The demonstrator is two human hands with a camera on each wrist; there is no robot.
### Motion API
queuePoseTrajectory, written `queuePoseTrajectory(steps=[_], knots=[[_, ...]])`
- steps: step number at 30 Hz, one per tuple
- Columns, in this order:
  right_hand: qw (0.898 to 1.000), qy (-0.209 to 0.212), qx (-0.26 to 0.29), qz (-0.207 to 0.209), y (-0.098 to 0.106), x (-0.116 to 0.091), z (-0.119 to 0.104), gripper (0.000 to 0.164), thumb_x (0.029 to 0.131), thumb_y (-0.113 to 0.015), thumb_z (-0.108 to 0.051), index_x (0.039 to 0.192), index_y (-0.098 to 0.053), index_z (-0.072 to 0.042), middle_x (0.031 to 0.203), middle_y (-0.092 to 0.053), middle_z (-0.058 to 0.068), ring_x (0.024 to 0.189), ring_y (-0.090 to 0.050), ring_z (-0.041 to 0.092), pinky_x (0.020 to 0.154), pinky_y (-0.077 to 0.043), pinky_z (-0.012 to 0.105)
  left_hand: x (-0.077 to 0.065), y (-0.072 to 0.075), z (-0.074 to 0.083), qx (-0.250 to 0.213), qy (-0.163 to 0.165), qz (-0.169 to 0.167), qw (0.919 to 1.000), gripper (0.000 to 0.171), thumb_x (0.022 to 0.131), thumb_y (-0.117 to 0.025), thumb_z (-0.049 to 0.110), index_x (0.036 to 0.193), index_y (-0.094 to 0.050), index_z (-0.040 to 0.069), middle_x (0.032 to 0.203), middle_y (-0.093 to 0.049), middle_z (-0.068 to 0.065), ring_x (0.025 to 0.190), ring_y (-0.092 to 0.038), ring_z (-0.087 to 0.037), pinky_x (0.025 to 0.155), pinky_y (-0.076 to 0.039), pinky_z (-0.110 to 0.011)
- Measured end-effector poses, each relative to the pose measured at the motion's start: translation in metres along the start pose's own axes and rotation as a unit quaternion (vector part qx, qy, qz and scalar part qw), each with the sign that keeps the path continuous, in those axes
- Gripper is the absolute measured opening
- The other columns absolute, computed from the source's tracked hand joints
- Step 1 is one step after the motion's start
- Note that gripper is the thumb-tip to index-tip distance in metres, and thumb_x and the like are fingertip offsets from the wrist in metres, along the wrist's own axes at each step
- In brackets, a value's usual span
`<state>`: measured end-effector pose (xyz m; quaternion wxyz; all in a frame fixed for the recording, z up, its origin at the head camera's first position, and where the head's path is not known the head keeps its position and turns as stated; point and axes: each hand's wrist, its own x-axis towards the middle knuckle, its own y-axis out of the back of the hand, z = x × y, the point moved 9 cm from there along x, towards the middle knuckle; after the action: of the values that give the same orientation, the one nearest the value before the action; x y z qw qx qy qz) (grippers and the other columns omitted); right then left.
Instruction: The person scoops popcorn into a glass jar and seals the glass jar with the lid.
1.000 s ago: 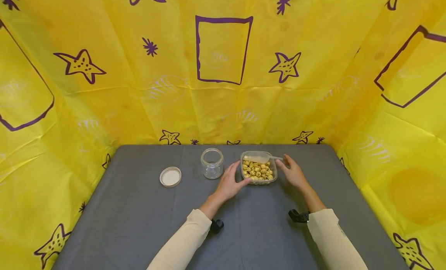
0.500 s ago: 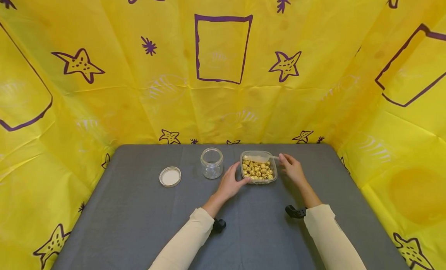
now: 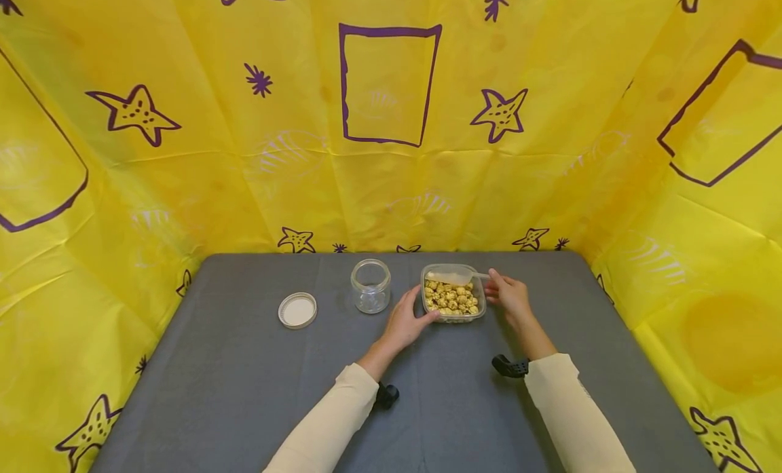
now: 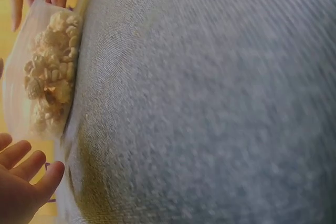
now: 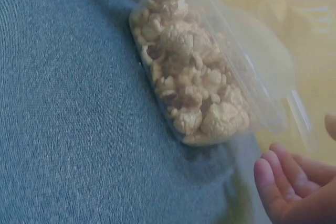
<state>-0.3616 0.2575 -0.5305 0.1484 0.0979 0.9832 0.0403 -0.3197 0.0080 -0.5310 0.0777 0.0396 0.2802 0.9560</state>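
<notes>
A clear plastic tub of caramel popcorn stands on the grey table. Across its back rim lies a translucent scoop, its handle pointing right. My left hand is at the tub's left side, fingers along the side and thumb at the front corner; in the left wrist view the fingers are spread and fairly straight. My right hand is at the end of the scoop's handle. In the right wrist view the handle lies between thumb and loosely bent fingers, with a gap showing.
Left of the tub stands an uncovered glass jar. Farther left a round jar lid lies with its white inside up. A yellow patterned cloth hangs around the grey table.
My right hand has shifted slightly left, its fingers now at the end of the scoop's handle. The left hand, tub, jar and lid stay almost where they were.
</notes>
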Motion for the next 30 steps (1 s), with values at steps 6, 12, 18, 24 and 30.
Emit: queuePoseTrajectory(steps=[6, 12, 18, 24, 30], knots=[[0.999, -0.022, 0.019, 0.012, -0.004, 0.001, 0.002, 0.062, 0.099, -0.055, -0.036, 0.137, -0.046, 0.012, 0.077, -0.066, -0.007, 0.069, -0.065, 0.004, 0.068, -0.057, 0.021, 0.002, -0.001, 0.004, -0.003, -0.012, 0.005, 0.9999, 0.074, 0.089, -0.070, 0.037, 0.150, -0.038, 0.010, 0.151, -0.042, -0.016, 0.138, -0.043, -0.037, 0.111, -0.036, -0.053], [0.998, -0.025, 0.042, 0.030, -0.006, 0.001, 0.000, 0.051, 0.099, -0.057, -0.024, 0.133, -0.050, 0.013, 0.070, -0.066, -0.006, 0.063, -0.064, 0.004, 0.061, -0.055, 0.019, 0.004, -0.001, 0.003, -0.002, -0.009, 0.006, 0.9999, 0.074, 0.088, -0.071, 0.036, 0.150, -0.038, 0.011, 0.151, -0.042, -0.015, 0.138, -0.042, -0.036, 0.111, -0.036, -0.053], [0.994, -0.002, 0.090, 0.069, 0.000, 0.000, -0.006, 0.030, 0.096, -0.061, -0.011, 0.116, -0.061, 0.011, 0.062, -0.067, -0.005, 0.056, -0.062, 0.006, 0.059, -0.056, 0.022, 0.005, -0.002, 0.003, -0.002, -0.018, 0.005, 0.9998, 0.074, 0.088, -0.071, 0.035, 0.149, -0.039, 0.008, 0.153, -0.040, -0.016, 0.139, -0.041, -0.037, 0.112, -0.036, -0.053], [0.986, 0.053, 0.135, 0.079, 0.008, -0.007, -0.024, 0.029, 0.094, -0.062, -0.008, 0.113, -0.060, 0.014, 0.061, -0.067, -0.005, 0.056, -0.066, 0.008, 0.059, -0.057, 0.022, 0.005, -0.001, 0.005, 0.006, -0.032, 0.006, 0.9994, 0.075, 0.088, -0.072, 0.033, 0.149, -0.039, 0.006, 0.155, -0.037, -0.014, 0.140, -0.039, -0.036, 0.112, -0.035, -0.051], [0.979, 0.127, 0.132, 0.092, 0.019, -0.025, -0.058, 0.013, 0.090, -0.068, -0.009, 0.095, -0.070, 0.003, 0.062, -0.069, -0.004, 0.052, -0.065, 0.008, 0.056, -0.056, 0.022, 0.006, -0.001, 0.009, 0.031, -0.040, -0.009, 0.9987, 0.075, 0.089, -0.070, 0.036, 0.150, -0.037, 0.007, 0.157, -0.034, -0.014, 0.142, -0.037, -0.036, 0.112, -0.035, -0.052]])
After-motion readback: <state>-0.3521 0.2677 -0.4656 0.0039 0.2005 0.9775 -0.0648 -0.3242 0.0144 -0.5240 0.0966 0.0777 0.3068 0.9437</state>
